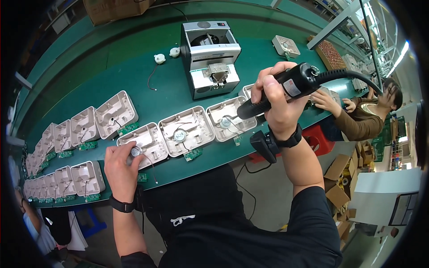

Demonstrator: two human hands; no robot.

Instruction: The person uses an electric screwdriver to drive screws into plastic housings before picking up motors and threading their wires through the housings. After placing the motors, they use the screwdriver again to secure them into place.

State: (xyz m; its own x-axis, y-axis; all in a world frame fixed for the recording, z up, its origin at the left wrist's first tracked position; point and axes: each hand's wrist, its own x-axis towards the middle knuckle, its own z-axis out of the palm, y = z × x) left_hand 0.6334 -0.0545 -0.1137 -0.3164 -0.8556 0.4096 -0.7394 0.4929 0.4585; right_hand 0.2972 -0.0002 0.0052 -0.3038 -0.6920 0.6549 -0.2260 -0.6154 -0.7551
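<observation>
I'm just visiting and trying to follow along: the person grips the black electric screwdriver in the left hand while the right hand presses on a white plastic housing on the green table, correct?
Not quite: the hands are swapped. In the head view the right hand grips the black electric screwdriver, raised above the row, while the left hand presses on a white plastic housing on the green table.

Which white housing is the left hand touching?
The left hand rests on the housing leftmost of the three front ones; the others lie untouched.
</observation>
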